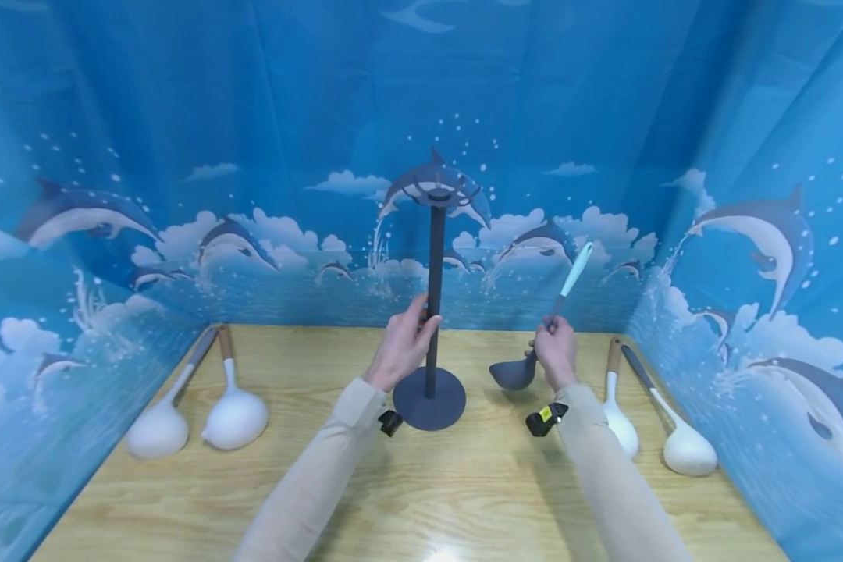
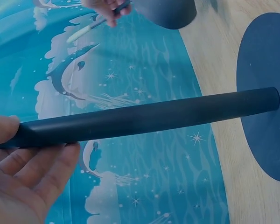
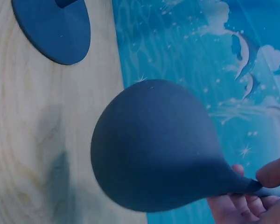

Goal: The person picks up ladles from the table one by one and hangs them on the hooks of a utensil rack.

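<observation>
A dark upright utensil stand (image 1: pixel 435 265), with a ring of hooks on top and a round base (image 1: pixel 430 417) on the table, stands in the middle. My left hand (image 1: pixel 402 349) holds its pole partway up, thumb on one side and fingers on the other, as the left wrist view shows. To the right, my right hand (image 1: pixel 557 349) grips a dark grey ladle (image 1: pixel 513 375) low on its neck. The ladle's mint-green handle (image 1: pixel 577 269) points up and its bowl hangs down over the wood. In the right wrist view the rounded underside of the bowl (image 3: pixel 154 144) fills the middle.
Two white ladles, one grey-handled (image 1: pixel 158 429) and one brown-handled (image 1: pixel 235 417), lie bowl-up on the left. Two more, brown-handled (image 1: pixel 621 429) and dark-handled (image 1: pixel 688 450), lie on the right beside my forearm. Blue dolphin curtains (image 1: pixel 309 117) enclose the wooden table (image 1: pixel 428 499) at back and sides.
</observation>
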